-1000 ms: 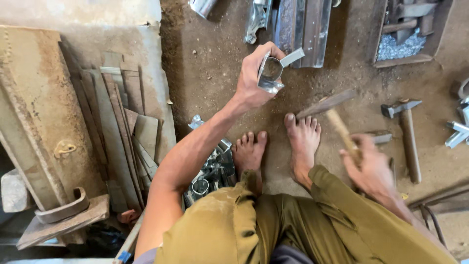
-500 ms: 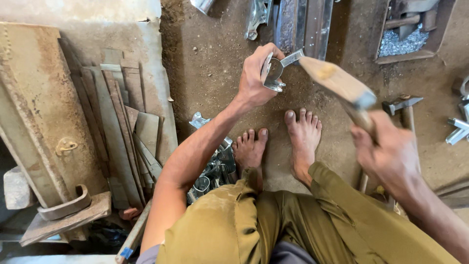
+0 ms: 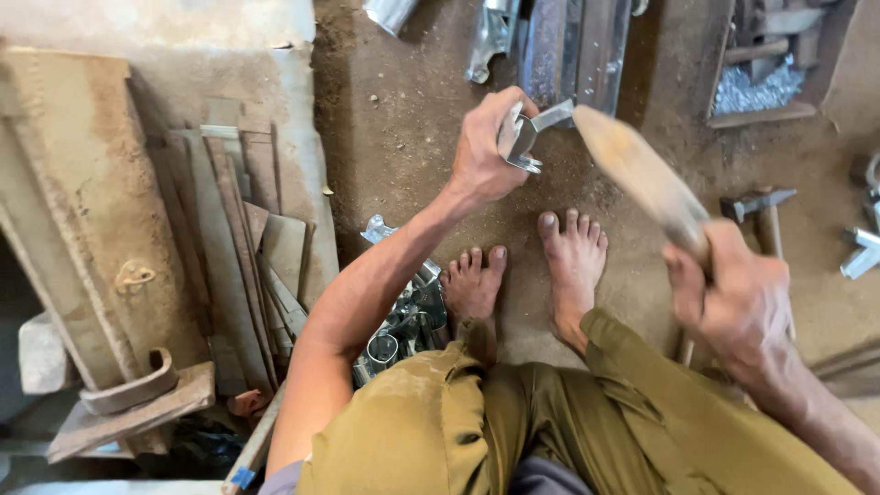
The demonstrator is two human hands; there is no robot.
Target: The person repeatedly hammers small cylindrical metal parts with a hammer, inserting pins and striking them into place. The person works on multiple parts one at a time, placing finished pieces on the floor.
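Trousers: olive cloth (image 3: 550,431) is seen nearest the camera, over bent knees.
Right hand: the right hand (image 3: 733,302) is raised at the right; its fingers are clamped round a wooden hammer handle (image 3: 642,179), which is blurred and slants up and left.
Metal pieces: a heap of shiny bent metal parts (image 3: 403,321) is noted just beside the left foot (image 3: 477,284).
Feet: both are bare and set on the dirt floor (image 3: 403,165), the right foot (image 3: 573,261) slightly further forward.
Left hand: the left hand (image 3: 486,151) is held beyond the toes; its fingers are closed on a small bent metal bracket (image 3: 527,137), just beside the handle's far end.
Left side: rusty flat steel strips (image 3: 238,238) are laid side by side.
Far edge: steel bars (image 3: 573,46) are seen lying on the ground.
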